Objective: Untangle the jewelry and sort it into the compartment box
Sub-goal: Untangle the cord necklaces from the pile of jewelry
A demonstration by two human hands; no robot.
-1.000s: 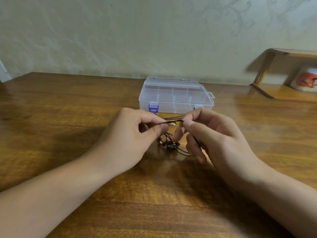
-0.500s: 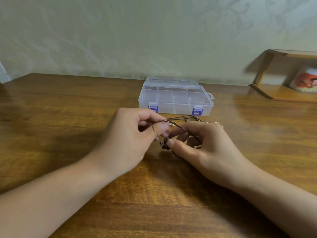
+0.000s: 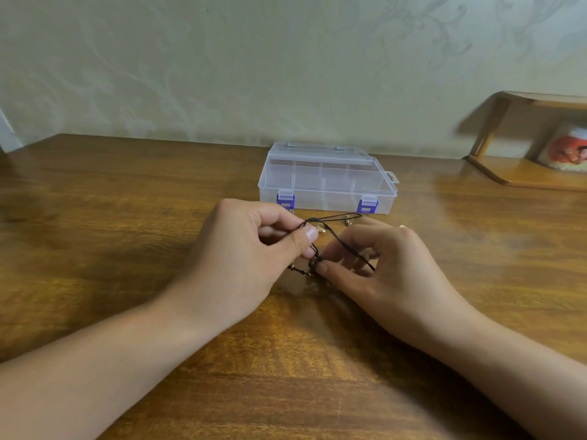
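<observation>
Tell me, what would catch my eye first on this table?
Two bare hands meet mid-table: the left hand and the right hand both pinch a tangle of dark jewelry cords with small metal bits. Just behind them sits a clear compartment box, lid shut, with blue latches.

- Left hand (image 3: 251, 249): fingers curled, thumb pressed against forefinger in a pinch; forearm extends in from lower left.
- Right hand (image 3: 381, 265): thumb and forefinger pinched at the tips, other fingers loosely curled; forearm enters from lower right.
</observation>
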